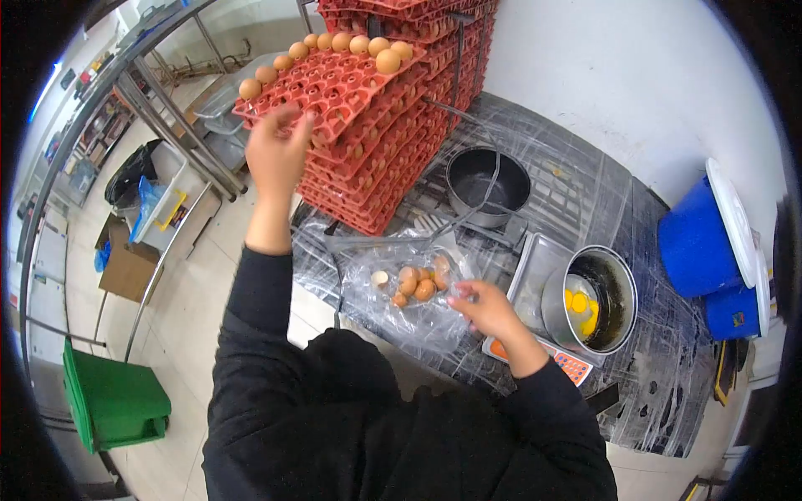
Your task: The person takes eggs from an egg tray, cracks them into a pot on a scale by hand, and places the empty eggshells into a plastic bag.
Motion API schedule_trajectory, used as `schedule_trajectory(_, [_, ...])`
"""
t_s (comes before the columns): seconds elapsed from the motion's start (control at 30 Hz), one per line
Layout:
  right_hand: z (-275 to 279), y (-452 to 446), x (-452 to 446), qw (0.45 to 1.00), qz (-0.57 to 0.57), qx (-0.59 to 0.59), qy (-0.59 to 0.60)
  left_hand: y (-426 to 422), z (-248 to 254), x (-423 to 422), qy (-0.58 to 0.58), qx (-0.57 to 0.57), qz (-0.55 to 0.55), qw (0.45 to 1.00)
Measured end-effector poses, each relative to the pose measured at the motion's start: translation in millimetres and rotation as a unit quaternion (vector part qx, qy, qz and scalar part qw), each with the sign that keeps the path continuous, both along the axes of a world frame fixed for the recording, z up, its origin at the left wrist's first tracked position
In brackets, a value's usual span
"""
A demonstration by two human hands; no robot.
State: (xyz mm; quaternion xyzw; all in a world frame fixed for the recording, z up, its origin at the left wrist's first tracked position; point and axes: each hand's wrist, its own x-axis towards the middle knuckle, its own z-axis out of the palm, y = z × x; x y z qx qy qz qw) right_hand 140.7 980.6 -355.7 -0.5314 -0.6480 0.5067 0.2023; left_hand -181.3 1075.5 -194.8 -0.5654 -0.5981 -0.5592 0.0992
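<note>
My left hand [280,154] is raised at the near edge of the top red egg tray [322,88], thumb and fingers apart, with no egg seen in it. Brown eggs [388,62] line the far and side edges of that tray, and the nearer cups hold none. Low on the right, my right hand [489,313] hovers beside a clear plastic bag [368,313], its fingers loosely apart with nothing visible between them. Several eggshells [424,290] lie on the bag. Just right of this hand, a metal pot [558,305] with yellow yolks [578,301] stands on a kitchen scale [572,365].
More loaded egg trays [363,188] are stacked beneath the top one. A dark empty pot [489,179] stands behind the bag on the plastic-covered table [660,367]. Blue buckets [706,234] are at the right by the wall. A green bin [117,397] stands on the floor, left.
</note>
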Motion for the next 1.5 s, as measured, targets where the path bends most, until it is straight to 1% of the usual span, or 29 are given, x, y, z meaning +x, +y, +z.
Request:
schedule_trajectory(0.03, [3, -7, 6, 1.000, 0.004, 0.002, -0.016, 23, 17, -7, 0.018, -0.024, 0.022, 0.999])
schedule_trajectory(0.1, [9, -21, 17, 1.000, 0.002, -0.010, -0.021, 65, 36, -8, 0.070, -0.114, 0.013, 0.991])
schedule_trajectory(0.13, [12, -28, 23, 1.000, -0.002, -0.022, -0.009, 89, 35, -2, 0.130, -0.116, -0.008, 0.985])
schedule_trajectory(0.2, [20, -39, 31, 0.999, -0.022, -0.040, 0.015, 111, 40, 35, 0.188, -0.176, -0.046, 0.965])
schedule_trajectory(0.27, [25, -52, 40, 0.996, -0.055, -0.054, 0.038, 140, 37, 63, 0.227, -0.269, -0.010, 0.936])
schedule_trajectory(0.3, [22, -57, 46, 0.994, -0.074, -0.065, 0.042, 159, 31, 71, 0.209, -0.301, 0.004, 0.931])
schedule_trajectory(0.4, [50, -68, 54, 0.992, -0.111, -0.051, 0.030, 206, 12, 74, 0.152, -0.311, 0.070, 0.936])
schedule_trajectory(0.43, [54, -70, 57, 0.986, -0.140, -0.074, 0.058, 204, 16, 76, 0.128, -0.305, 0.076, 0.941])
schedule_trajectory(0.47, [56, -71, 61, 0.985, -0.151, -0.055, 0.068, 197, 20, 79, 0.104, -0.300, 0.084, 0.944])
schedule_trajectory(0.5, [57, -72, 64, 0.983, -0.159, -0.037, 0.079, 192, 20, 84, 0.097, -0.248, 0.110, 0.958])
schedule_trajectory(0.53, [57, -72, 64, 0.982, -0.164, -0.020, 0.091, 175, 24, 91, 0.092, -0.197, 0.068, 0.974])
schedule_trajectory(0.6, [72, -75, 56, 0.971, -0.203, 0.109, 0.070, 123, 29, 121, 0.073, -0.101, -0.036, 0.992])
schedule_trajectory(0.63, [77, -74, 51, 0.958, -0.222, 0.174, 0.060, 80, 33, 149, 0.048, -0.100, -0.095, 0.989])
schedule_trajectory(0.67, [77, -70, 50, 0.935, -0.215, 0.280, 0.024, 57, 9, 169, 0.014, -0.040, -0.206, 0.978])
schedule_trajectory(0.73, [72, -62, 51, 0.857, -0.188, 0.477, -0.054, -22, -24, 208, 0.022, -0.133, -0.416, 0.899])
schedule_trajectory(0.77, [69, -60, 52, 0.844, -0.194, 0.500, -0.024, -56, -47, 225, -0.009, -0.213, -0.487, 0.847])
schedule_trajectory(0.8, [61, -61, 59, 0.848, -0.179, 0.499, -0.016, -86, -59, 239, -0.027, -0.308, -0.513, 0.801])
schedule_trajectory(0.87, [44, -67, 79, 0.855, -0.152, 0.495, 0.002, -121, -75, 265, -0.121, -0.373, -0.504, 0.770])
schedule_trajectory(0.9, [42, -74, 90, 0.862, -0.163, 0.481, -0.013, -125, -77, 276, -0.128, -0.405, -0.511, 0.747])
schedule_trajectory(0.97, [36, -89, 117, 0.851, -0.210, 0.472, -0.096, -134, -81, 295, -0.143, -0.468, -0.523, 0.698])
schedule_trajectory(1.0, [34, -95, 133, 0.842, -0.232, 0.467, -0.137, -138, -85, 302, -0.117, -0.460, -0.533, 0.701])
schedule_trajectory(1.07, [38, -102, 166, 0.840, -0.323, 0.387, -0.201, -145, -100, 314, -0.067, -0.440, -0.553, 0.704])
schedule_trajectory(1.1, [32, -105, 181, 0.843, -0.333, 0.346, -0.242, -147, -110, 319, -0.062, -0.403, -0.563, 0.719])
schedule_trajectory(1.17, [17, -107, 201, 0.842, -0.348, 0.261, -0.318, -147, -122, 328, -0.027, -0.423, -0.559, 0.713])
schedule_trajectory(1.2, [11, -111, 207, 0.847, -0.345, 0.249, -0.317, -148, -126, 331, -0.008, -0.432, -0.557, 0.709])
schedule_trajectory(1.27, [8, -111, 215, 0.856, -0.338, 0.233, -0.314, -149, -127, 336, -0.021, -0.400, -0.565, 0.721])
schedule_trajectory(1.37, [9, -110, 221, 0.838, -0.362, 0.289, -0.288, -150, -129, 340, -0.017, -0.388, -0.565, 0.728])
schedule_trajectory(1.47, [2, -109, 227, 0.857, -0.346, 0.243, -0.294, -144, -129, 347, -0.009, -0.375, -0.571, 0.730])
schedule_trajectory(1.5, [4, -108, 230, 0.849, -0.362, 0.262, -0.282, -142, -130, 350, -0.013, -0.362, -0.577, 0.732])
